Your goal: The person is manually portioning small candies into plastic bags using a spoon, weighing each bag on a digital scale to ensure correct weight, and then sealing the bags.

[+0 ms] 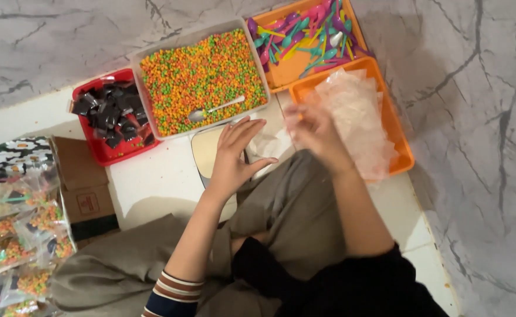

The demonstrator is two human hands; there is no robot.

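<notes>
The orange tray [400,154] of clear plastic bags [354,114] is the landmark here. The bags heaped in it look thin, limp and very light, probably slippery against each other, so 1 is best pinched at a loose edge or corner and peeled off the pile rather than grabbed from above; that is a judgement from their crumpled, filmy look.

Left of the tray stands the big white tub [152,56] of orange, green and yellow pellets, with a metal spoon [214,110] lying in it. Behind the tray sits a second orange tray [290,71] of coloured plastic spoons. Further left, beyond the tub, is a red tray [102,154] of dark wrapped pieces.

The right hand [315,132] is at the tray's left edge, touching the near side of the bag heap; motion blur hides whether its fingers have closed on a bag. The left hand [234,157] hovers left of the tray, just in front of the tub, fingers spread and straight, thumb out, holding nothing.
</notes>
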